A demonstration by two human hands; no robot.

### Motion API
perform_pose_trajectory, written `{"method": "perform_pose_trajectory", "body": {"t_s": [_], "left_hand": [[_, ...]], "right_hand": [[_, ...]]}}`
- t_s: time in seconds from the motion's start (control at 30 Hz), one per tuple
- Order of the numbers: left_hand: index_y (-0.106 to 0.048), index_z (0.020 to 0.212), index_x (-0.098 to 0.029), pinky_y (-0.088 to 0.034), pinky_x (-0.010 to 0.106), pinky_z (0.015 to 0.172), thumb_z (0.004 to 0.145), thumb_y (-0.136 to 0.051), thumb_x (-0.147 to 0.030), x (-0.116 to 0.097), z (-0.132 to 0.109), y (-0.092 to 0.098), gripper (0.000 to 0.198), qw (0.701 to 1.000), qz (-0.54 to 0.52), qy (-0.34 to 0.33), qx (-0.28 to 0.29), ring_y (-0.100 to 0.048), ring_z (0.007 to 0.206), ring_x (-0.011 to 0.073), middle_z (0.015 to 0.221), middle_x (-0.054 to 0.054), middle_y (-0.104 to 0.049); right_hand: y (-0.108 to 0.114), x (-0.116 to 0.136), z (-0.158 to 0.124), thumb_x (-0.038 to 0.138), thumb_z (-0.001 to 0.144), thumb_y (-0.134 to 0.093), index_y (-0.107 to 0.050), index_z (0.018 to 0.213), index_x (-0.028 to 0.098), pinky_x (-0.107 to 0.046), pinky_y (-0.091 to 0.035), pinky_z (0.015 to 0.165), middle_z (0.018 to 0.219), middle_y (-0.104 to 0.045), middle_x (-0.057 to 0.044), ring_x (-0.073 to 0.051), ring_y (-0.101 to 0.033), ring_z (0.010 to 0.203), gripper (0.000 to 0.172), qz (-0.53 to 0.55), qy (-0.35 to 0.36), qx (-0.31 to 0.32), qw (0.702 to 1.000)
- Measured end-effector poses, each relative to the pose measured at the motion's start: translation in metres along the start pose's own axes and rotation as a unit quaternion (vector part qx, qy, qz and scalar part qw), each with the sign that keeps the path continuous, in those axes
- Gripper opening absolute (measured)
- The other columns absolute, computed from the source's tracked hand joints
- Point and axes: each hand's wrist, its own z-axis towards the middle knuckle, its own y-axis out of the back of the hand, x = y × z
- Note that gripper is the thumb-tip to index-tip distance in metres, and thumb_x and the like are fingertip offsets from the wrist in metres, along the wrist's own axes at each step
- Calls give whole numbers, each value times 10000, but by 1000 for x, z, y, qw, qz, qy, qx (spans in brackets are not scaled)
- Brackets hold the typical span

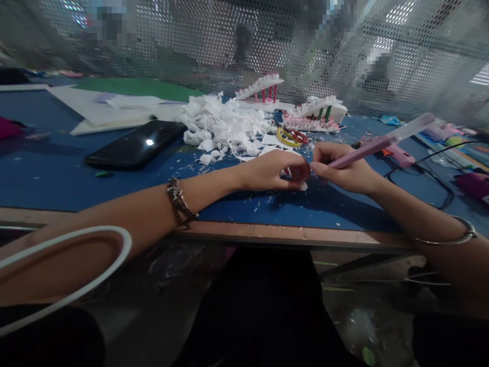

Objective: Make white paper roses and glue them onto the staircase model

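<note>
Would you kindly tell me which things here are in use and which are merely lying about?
In use: left hand, pinching a small white piece; right hand, holding a lilac tool.
Lying about: black phone; pile of white scraps; pink glue gun; yellow and red rings; green sheet.

Place: craft workshop, one station at a shared bench.
Surface: blue table point(46, 178) with a worn front edge, dusted with white crumbs and shavings.
Offcuts: heap of white scraps point(225, 127) near the middle of the far edge.
Stock: white sheets point(114, 109) and a green sheet point(141, 87) toward the far left corner.
Tools: corded pink glue gun point(399, 155) toward the right edge.
Pieces: small white models on coloured pegs point(262, 86) along the far edge.
Divider: perforated metal screen point(214, 46) standing behind the far edge.
</note>
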Motion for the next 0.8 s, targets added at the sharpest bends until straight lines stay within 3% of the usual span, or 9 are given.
{"method": "perform_pose_trajectory", "body": {"t_s": [0.13,0.33,0.53,0.8], "left_hand": [[-622,864,-114,-451,207,693,773,-626,-272,1,0,1,183,999,-37,24,0,-622,768,116,836,56,-684],[-663,770,-118,-439,212,667,745,-641,-265,4,1,4,151,999,-24,34,6,-616,712,113,768,46,-697],[-677,788,-121,-439,195,677,741,-629,-205,6,1,4,108,999,-28,27,8,-622,720,100,775,40,-705],[-675,768,-113,-442,204,664,723,-640,-235,6,2,2,135,999,-31,32,1,-598,685,98,734,37,-685]], "right_hand": [[-4,0,-1,244,849,-551,-447,707,165,-187,-313,438,576,-475,52,-41,-453,474,193,85,-9,24,996],[-12,-6,-1,263,851,-557,-438,689,165,-184,-302,442,568,-462,56,-36,-418,474,224,94,-20,56,994],[-12,-9,-1,220,826,-556,-447,666,159,-193,-277,478,586,-436,49,-48,-362,525,203,1,-12,33,999],[-9,-7,-1,223,830,-553,-439,660,159,-200,-276,502,598,-425,49,-49,-346,548,214,-38,6,40,998]]}}
